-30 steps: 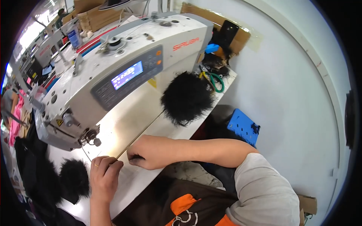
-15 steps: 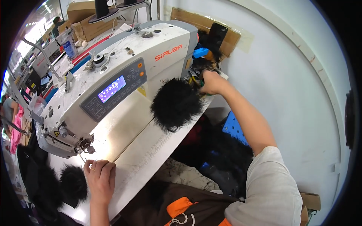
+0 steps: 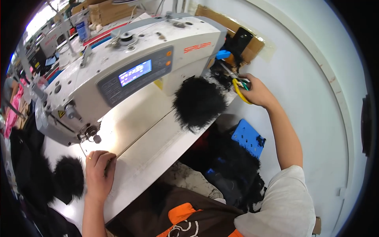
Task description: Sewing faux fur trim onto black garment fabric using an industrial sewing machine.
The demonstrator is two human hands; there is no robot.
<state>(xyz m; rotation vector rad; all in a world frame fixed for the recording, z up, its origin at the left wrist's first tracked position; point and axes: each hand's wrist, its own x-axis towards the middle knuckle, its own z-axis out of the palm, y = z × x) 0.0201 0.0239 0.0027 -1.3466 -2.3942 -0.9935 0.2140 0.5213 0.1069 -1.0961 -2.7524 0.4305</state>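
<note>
1. Scissors (image 3: 236, 87) with yellow and green handles are lying in the right hand (image 3: 256, 91), at the right end of the white surface (image 3: 154, 146), near its corner by the wall (image 3: 312, 79); the blades are pointing back toward a blue object (image 3: 223, 54).
2. Right-hand fingers are grasping the handles; the hand is hiding whether they are going through the loops.
3. Left hand (image 3: 98, 170) is resting near the needle end of the sewing machine (image 3: 138, 47), its fingers bending toward the thumb; I cannot tell whether they are pinching anything thin.
4. Good handling, in my judgement, is depending on seating the grip fully in the handles, keeping the blades together and aiming the tips away from the left hand.
5. Along the right part of the surface's front edge, a large black fur piece (image 3: 200, 103) is lying between the two hands; lifting the blades over it is looking safer than dragging them through.
6. Behind, the machine's arm is limiting movement; on the right, the wall is crowding the elbow. More room is showing in front of that edge, above a blue panel (image 3: 244, 134).
</note>
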